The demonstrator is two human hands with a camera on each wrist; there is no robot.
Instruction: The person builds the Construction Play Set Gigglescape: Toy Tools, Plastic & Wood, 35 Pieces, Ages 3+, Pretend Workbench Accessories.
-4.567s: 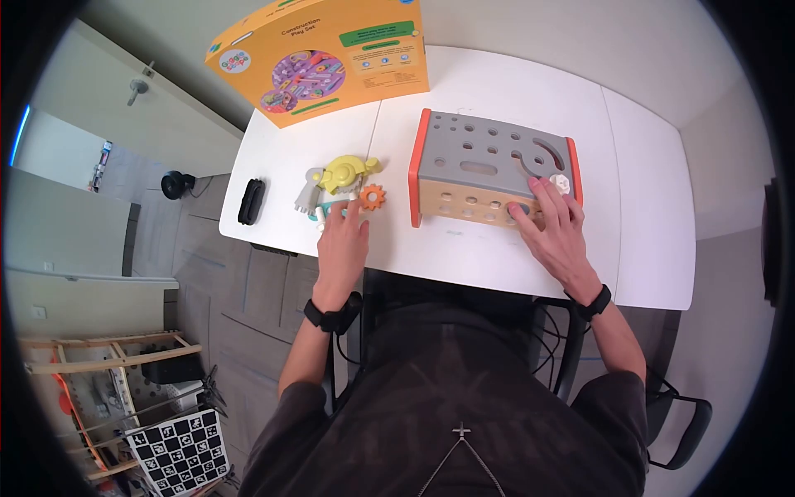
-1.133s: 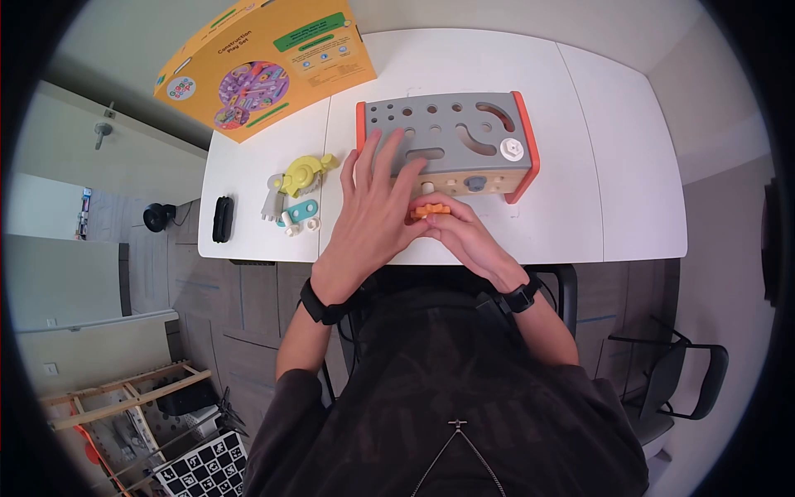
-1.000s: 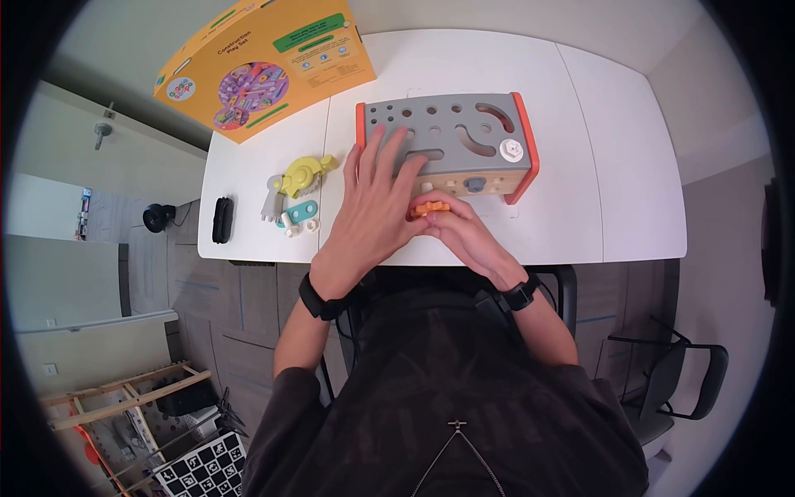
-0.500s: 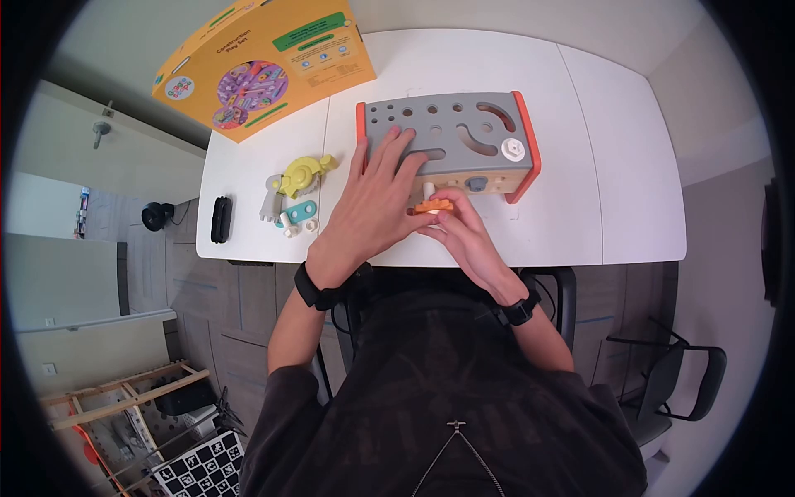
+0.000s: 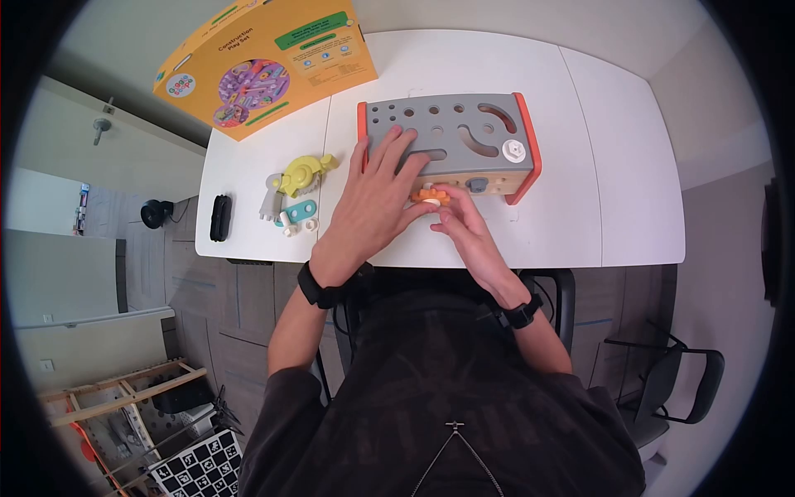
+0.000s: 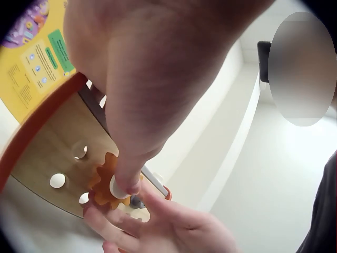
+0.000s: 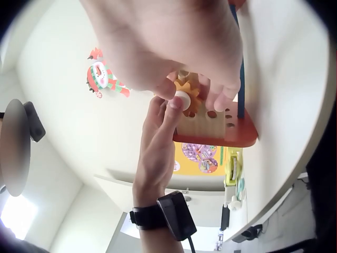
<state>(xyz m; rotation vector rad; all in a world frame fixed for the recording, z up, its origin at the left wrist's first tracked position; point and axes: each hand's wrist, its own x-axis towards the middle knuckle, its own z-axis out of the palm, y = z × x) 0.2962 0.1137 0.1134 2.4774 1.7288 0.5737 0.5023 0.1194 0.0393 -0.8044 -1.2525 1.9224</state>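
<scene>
A toy workbench (image 5: 472, 124) with a grey perforated top, red ends and a wooden front stands on the table. Against its front sits an orange toy gear (image 6: 104, 182) with a white bolt (image 7: 185, 100) through its centre. My left hand (image 5: 364, 203) spreads its fingers over the workbench top, while its thumb presses the bolt's round head. My right hand (image 5: 476, 244) holds the gear's edge between thumb and fingers. The bolt's shaft is hidden behind the gear. A grey knob (image 5: 477, 184) on the front and a white hex nut (image 5: 513, 150) on top are to the right.
Left on the table (image 5: 613, 207) lie a yellow toy saw (image 5: 302, 176), a grey toy piece (image 5: 272, 199), a teal strip (image 5: 302, 211), a white bolt (image 5: 287, 224) and a black case (image 5: 220, 218). An orange play set box (image 5: 265, 66) stands behind them.
The orange gear, picked up from the left side, has moved forward against the workbench front, and the bolt's shaft has gone from sight. My right thumb has shifted slightly off the bolt head.
</scene>
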